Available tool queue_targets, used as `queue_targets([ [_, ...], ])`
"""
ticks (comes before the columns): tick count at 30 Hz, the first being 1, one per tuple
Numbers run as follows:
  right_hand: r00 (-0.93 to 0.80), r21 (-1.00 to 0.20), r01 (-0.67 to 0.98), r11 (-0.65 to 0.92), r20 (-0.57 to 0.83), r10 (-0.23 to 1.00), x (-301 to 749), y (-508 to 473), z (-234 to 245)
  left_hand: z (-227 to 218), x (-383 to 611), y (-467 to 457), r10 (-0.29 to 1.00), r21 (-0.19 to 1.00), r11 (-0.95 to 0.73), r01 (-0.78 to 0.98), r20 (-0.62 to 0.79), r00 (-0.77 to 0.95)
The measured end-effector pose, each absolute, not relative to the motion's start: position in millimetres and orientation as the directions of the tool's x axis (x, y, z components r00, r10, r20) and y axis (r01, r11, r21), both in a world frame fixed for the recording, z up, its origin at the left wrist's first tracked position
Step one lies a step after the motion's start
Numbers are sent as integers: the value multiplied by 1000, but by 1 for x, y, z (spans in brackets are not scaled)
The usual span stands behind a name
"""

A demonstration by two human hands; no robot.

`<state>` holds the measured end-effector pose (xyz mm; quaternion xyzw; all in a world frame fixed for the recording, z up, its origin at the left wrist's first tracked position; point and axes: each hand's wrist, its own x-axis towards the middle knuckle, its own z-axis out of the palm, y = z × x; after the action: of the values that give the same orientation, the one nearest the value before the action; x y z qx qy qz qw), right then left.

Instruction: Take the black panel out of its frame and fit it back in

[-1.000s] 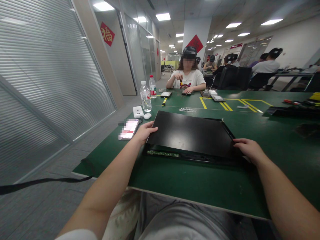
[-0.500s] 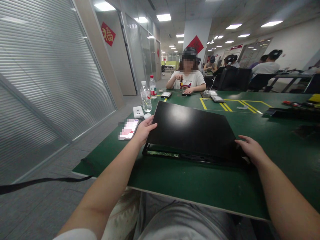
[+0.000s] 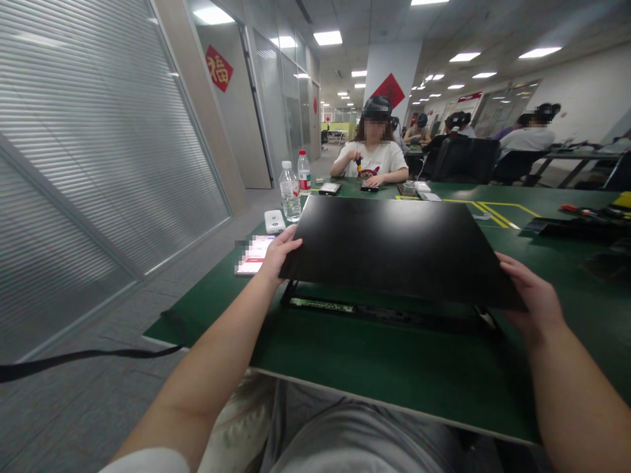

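Note:
A large black flat panel (image 3: 394,246) is lifted clear above its black frame (image 3: 345,307), which lies on the green table (image 3: 345,358). My left hand (image 3: 279,253) grips the panel's near left corner, fingers closed on its edge. My right hand (image 3: 535,299) grips the near right corner from the side and below. A green circuit strip shows along the frame's front edge.
A phone (image 3: 251,256) lies left of the panel. Behind it stand a white charger box (image 3: 274,221) and two water bottles (image 3: 290,190). A person in a white shirt (image 3: 372,157) works at the table's far end. Tools lie at the far right (image 3: 586,213).
The panel went from resting tilted on the frame to being lifted off it, both near corners raised toward me. Both hands rose with it.

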<state>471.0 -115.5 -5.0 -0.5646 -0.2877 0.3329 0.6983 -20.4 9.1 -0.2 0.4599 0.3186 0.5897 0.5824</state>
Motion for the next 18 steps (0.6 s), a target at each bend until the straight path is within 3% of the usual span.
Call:
queue_targets([
  [4, 665, -937, -257, 235, 5, 747, 462, -128, 10, -6, -13, 10, 985, 914, -104, -391, 150, 89],
  [12, 558, -962, -274, 15, -146, 817, 468, -130, 11, -4, -13, 9, 995, 948, 0, -318, 31, 93],
  [18, 673, -926, -298, 233, -30, 739, 468, -128, 11, -3, -6, 1, 991, 981, -90, -170, 105, 82],
])
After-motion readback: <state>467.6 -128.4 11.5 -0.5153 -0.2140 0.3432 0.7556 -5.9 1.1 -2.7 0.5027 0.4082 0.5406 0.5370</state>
